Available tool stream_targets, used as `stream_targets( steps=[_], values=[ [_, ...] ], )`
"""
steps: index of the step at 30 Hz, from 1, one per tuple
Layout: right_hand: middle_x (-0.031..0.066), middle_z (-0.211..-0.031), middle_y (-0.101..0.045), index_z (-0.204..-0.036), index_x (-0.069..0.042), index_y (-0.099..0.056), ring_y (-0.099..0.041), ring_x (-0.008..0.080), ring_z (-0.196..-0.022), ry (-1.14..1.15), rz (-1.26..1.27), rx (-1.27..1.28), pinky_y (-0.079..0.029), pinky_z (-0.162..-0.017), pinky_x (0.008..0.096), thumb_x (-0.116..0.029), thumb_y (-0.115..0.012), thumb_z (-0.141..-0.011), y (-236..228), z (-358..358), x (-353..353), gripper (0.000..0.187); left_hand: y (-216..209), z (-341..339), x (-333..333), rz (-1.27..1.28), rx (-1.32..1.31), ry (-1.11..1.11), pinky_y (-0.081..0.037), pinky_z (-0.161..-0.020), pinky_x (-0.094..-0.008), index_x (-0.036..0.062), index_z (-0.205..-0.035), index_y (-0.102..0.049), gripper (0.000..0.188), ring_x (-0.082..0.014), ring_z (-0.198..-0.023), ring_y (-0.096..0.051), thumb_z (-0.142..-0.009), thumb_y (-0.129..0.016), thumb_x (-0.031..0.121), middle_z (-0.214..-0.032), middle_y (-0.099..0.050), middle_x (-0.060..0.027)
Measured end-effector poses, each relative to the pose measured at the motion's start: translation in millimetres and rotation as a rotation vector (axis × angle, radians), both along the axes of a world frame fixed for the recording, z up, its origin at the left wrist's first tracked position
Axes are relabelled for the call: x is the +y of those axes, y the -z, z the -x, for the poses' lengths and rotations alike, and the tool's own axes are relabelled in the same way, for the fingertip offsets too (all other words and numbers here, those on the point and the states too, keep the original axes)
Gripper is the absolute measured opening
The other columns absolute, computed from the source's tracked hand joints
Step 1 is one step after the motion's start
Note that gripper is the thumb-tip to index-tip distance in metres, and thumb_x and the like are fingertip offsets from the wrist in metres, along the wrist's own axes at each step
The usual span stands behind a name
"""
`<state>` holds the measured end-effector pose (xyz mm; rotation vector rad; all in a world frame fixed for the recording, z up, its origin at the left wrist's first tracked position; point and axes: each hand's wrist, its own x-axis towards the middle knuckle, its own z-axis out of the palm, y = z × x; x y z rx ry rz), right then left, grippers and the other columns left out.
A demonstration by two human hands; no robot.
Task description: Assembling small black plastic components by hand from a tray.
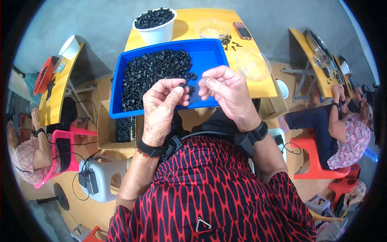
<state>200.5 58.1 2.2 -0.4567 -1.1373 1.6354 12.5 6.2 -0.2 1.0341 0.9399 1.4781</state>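
My left hand [163, 103] is closed in a pinch on a small black plastic part [183, 85], above the near edge of a blue tray [209, 54]. Beside it, my right hand [227, 92] pinches a tiny clear or pale piece [204, 80], too small to name. The two hands face each other a short way apart. A heap of small black plastic parts [151, 72] fills the left and middle of the tray, while its right side shows bare blue.
On the yellow table [193, 16] are a white bucket [155, 34] of black parts, clear round dishes [253, 66], loose black pieces [227, 41] and a red phone-like device [242, 31]. A cardboard box [107, 133] stands below. People work at side tables left and right.
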Motion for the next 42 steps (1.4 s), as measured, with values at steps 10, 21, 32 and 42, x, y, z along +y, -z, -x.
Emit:
stream_targets(
  steps=[10,21,32,42],
  values=[
    [0.0133,-0.094,-0.068,-0.108,0.002,-0.060,-0.068,0.0191,-0.077,0.067,0.059,-0.113,-0.057,-0.070,0.0307,-0.003,-0.061,-0.096,-12.3,-5.7,-9.2,0.013,4.8,-1.1,-2.7,-0.040,-0.002,-0.002,-0.057,-0.071,-0.0267,-0.0016,-0.110,-0.065,0.017,-0.0127,-0.078,-0.066,-0.095,-0.064,0.006,-0.095,-0.071,-0.0093],
    [0.0207,-0.100,-0.069,-0.105,0.003,-0.058,-0.072,0.0279,-0.081,0.054,-0.004,-0.135,-0.062,-0.071,0.0362,0.000,-0.054,-0.097,-17.3,-11.5,-37.4,0.009,6.5,-8.6,-11.3,-0.263,0.462,-0.121,-0.050,-0.065,-0.0250,0.0000,-0.099,-0.068,0.010,-0.0074,-0.071,-0.058,-0.090,-0.065,0.003,-0.082,-0.066,-0.0023],
    [0.0153,-0.090,-0.070,-0.104,0.002,-0.059,-0.071,0.0229,-0.074,0.184,-0.110,-0.211,-0.061,-0.067,0.0333,-0.003,-0.058,-0.097,-0.8,-14.1,-33.0,0.009,12.7,-7.0,-16.7,-0.529,0.595,-0.229,-0.053,-0.070,-0.0343,0.0010,-0.098,-0.066,0.011,-0.0280,-0.079,-0.067,-0.087,-0.065,0.003,-0.088,-0.066,-0.0136],
    [0.0103,-0.092,-0.068,-0.104,0.003,-0.057,-0.069,0.0154,-0.081,0.363,-0.284,-0.528,-0.057,-0.076,0.0269,0.001,-0.062,-0.095,17.5,2.3,-34.2,0.010,10.6,7.2,-20.0,-0.677,0.811,-0.526,-0.052,-0.070,-0.0375,0.0033,-0.095,-0.066,0.013,-0.0294,-0.076,-0.065,-0.082,-0.068,0.003,-0.084,-0.066,-0.0110]
  ],
)
